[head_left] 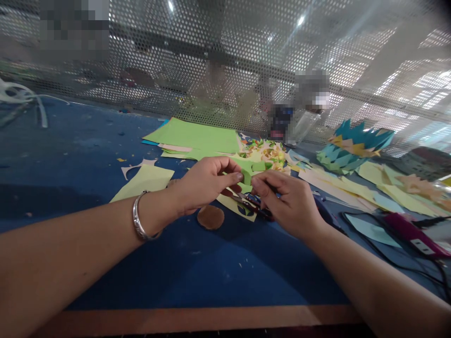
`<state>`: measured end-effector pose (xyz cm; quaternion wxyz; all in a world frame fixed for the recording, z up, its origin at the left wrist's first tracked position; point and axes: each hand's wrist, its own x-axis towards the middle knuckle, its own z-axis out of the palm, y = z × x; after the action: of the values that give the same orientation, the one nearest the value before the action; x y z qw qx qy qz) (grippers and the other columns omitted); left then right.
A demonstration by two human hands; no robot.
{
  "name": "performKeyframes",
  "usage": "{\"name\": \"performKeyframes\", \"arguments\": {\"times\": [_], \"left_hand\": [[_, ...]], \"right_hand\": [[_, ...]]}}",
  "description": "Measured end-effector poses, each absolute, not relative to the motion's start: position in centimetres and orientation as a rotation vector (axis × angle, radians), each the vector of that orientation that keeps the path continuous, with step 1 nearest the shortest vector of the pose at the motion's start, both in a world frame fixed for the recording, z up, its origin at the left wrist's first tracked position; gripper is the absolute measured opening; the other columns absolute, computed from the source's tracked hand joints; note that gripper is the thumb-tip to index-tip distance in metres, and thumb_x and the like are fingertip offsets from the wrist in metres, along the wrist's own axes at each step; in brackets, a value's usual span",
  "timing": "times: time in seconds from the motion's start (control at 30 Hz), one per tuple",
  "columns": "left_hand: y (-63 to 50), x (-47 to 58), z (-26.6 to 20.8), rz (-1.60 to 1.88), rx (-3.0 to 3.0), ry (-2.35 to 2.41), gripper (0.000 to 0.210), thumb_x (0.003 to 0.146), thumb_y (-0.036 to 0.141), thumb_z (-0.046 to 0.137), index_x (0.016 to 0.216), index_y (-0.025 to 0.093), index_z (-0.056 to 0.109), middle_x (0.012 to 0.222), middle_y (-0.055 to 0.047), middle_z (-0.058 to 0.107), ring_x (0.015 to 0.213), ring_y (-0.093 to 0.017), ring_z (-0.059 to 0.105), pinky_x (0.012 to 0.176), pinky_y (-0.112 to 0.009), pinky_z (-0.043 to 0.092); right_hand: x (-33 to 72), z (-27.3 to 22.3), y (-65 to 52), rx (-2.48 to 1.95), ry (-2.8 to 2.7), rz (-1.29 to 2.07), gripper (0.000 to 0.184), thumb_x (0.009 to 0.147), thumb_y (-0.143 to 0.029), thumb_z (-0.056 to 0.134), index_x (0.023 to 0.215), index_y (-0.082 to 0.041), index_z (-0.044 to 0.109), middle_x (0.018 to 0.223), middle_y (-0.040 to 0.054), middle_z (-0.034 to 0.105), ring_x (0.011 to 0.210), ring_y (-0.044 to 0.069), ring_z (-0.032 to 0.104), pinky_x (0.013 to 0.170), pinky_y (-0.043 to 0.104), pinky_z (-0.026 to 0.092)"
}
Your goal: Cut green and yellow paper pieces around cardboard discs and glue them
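Note:
Above the table, my left hand [213,184] pinches a small green paper piece [247,176] between thumb and fingers. The closed fingertips of my right hand [291,197] meet at the right edge of the same piece. Below my hands lie dark-handled scissors [251,203], partly hidden by my right hand. They rest over a pale yellow paper scrap [229,204] with cut-out holes. A round brown disc [210,217] lies on the table just below my left hand.
Green sheets [200,134] and a pile of colourful paper clippings [268,152] lie behind my hands. Yellow paper [146,180] is at left. To the right are a zigzag-edged blue paper ring [352,148], paper strips [338,188] and a magenta power strip [417,234] with black cable.

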<state>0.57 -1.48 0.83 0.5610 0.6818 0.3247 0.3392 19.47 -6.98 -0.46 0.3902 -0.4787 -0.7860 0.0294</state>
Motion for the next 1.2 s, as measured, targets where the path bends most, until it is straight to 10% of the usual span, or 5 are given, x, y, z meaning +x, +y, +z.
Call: {"name": "performKeyframes", "arguments": {"times": [1.2], "left_hand": [[-1.7,0.8,0.7,0.868,1.411,0.704,0.021,0.078,0.035,0.076,0.087,0.016,0.079,0.089,-0.006,0.076,0.089,-0.018,0.070,0.092,-0.034,0.054]], "right_hand": [[19.3,-1.0,-7.0,-1.181,-2.068,-0.253,0.013,0.095,-0.027,0.059,0.093,-0.018,0.068,0.076,0.0022,0.063,0.068,0.013,0.056,0.062,0.028,0.041]]}}
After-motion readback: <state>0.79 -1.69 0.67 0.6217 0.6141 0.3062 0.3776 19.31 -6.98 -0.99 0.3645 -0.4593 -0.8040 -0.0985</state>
